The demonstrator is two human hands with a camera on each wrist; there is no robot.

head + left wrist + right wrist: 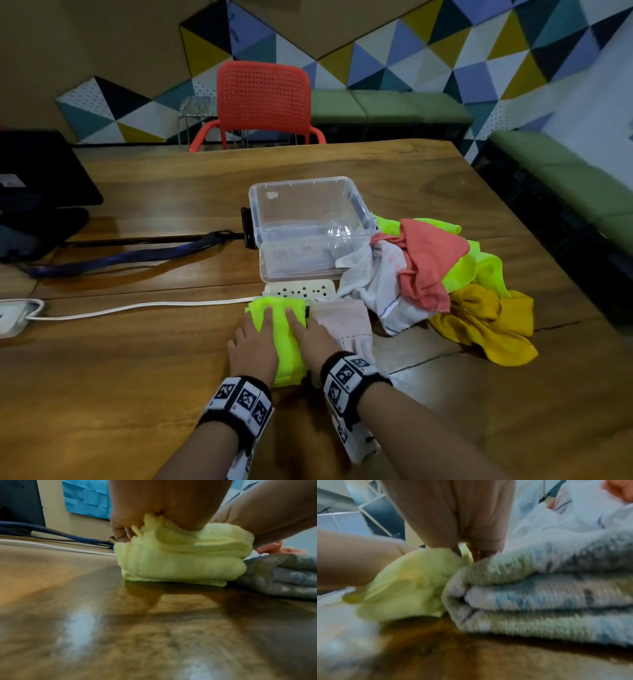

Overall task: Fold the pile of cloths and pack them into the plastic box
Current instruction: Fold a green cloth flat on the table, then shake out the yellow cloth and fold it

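A folded neon yellow-green cloth [286, 339] lies on the wooden table [137, 377] near the front. My left hand [255, 342] and right hand [313, 337] both press flat on top of it, fingers straight. The wrist views show the folded layers squashed under the left hand [163, 504] and the right hand [453, 513]. A folded pale patterned cloth [346, 322] lies right beside it, touching it. The clear plastic box [260, 219] stands open behind. An unfolded pile lies to the right: a white cloth [373, 284], a coral cloth [424, 260], a neon cloth [479, 267] and a mustard cloth [486, 322].
A white power strip [298, 291] with its cable [137, 306] lies between the box and my hands. A blue strap [130, 255] runs left of the box. Black items [41, 192] sit at the left edge. A red chair [263, 99] stands behind the table.
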